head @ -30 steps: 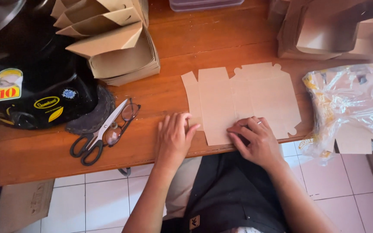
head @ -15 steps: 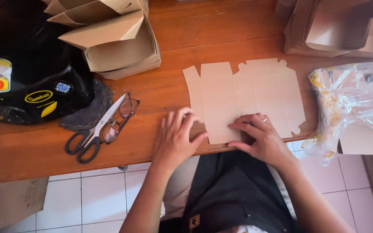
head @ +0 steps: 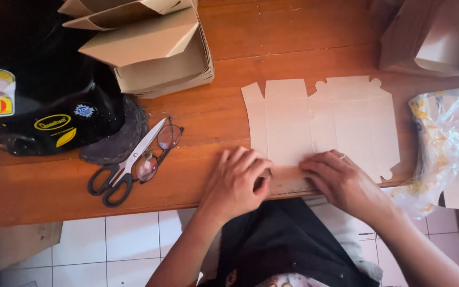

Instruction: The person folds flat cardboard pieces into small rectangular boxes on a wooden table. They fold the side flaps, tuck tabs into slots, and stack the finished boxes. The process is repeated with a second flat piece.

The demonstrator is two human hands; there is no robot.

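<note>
Both hands press flat, fingers loosely curled, grasping nothing: left hand and right hand on the flat die-cut tan cardboard box blank at the wooden table's near edge; folded open cardboard boxes sit stacked at the far edge.

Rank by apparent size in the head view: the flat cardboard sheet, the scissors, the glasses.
1. Flat cardboard sheet, clearly largest.
2. Scissors.
3. Glasses, a little smaller than the scissors lying partly over them.

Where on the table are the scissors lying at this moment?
In the head view, the scissors lie on the wooden table to the left of the left hand, resting across a pair of glasses, beside the black helmet.
</note>
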